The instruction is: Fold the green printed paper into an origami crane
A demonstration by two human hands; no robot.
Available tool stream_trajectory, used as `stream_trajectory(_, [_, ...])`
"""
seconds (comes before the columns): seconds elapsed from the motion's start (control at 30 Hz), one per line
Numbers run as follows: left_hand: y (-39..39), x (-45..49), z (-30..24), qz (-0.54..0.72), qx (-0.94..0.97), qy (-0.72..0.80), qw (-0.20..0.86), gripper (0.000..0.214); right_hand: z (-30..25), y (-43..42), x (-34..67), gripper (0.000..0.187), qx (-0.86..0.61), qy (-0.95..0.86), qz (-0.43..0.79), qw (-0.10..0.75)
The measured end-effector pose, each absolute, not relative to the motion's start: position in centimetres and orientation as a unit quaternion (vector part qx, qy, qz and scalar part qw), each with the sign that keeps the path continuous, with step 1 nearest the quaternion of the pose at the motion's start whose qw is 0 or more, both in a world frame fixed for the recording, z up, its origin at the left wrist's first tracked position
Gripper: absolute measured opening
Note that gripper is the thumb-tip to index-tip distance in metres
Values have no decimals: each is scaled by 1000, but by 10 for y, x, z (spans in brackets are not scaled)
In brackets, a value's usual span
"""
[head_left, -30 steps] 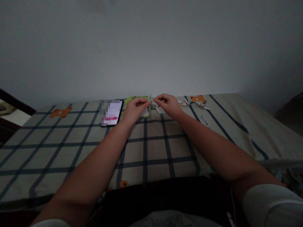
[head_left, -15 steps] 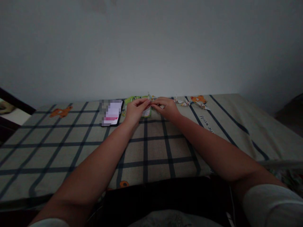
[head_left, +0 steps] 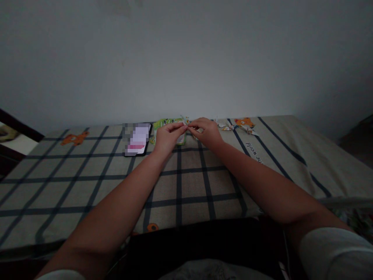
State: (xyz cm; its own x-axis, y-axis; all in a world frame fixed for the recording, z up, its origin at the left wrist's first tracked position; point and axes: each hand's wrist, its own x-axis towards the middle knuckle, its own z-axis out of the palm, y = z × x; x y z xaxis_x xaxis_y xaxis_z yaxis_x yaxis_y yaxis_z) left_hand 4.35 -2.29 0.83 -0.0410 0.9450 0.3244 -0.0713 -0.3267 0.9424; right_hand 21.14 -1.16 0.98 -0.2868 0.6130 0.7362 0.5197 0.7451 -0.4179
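Observation:
Fingertips of my left hand point(head_left: 169, 135) and my right hand point(head_left: 204, 130) meet near the wall, both closed in a pinch. Between and just behind them shows a twist-wrapped candy point(head_left: 185, 119) in a pale printed wrapper; most of it is hidden by the fingers. Under my left hand lies a green packet point(head_left: 166, 121) with a white label, partly covered. Below my right hand a bit of another pale wrapped piece peeks out, too covered to make out.
A phone point(head_left: 138, 140) with a lit screen lies left of the packet. Several twist-wrapped candies point(head_left: 229, 126) lie right of my right hand. The checked tablecloth point(head_left: 192, 182) runs back to a grey wall point(head_left: 186, 58).
Both hands have shifted very slightly to the right, and their fingertips are closer together. The phone, packet and candies on the right stay where they were.

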Motion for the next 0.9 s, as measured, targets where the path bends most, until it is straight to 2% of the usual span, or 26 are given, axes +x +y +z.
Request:
stream_trajectory(0.23, [-24, 40, 13, 586, 577, 431, 372, 28, 9, -12, 210, 15, -368, -807, 27, 460])
stream_trajectory(0.4, [-23, 37, 14, 560, 607, 443, 349, 29, 6, -10, 210, 15, -363, -801, 20, 476])
stream_trajectory(0.7, [-21, 40, 8, 579, 596, 428, 355, 26, 8, -11, 209, 13, -364, -781, 100, 497])
stream_trajectory(0.9, [-24, 40, 7, 574, 619, 436, 312, 24, 8, -11, 209, 12, -380, -777, 112, 490])
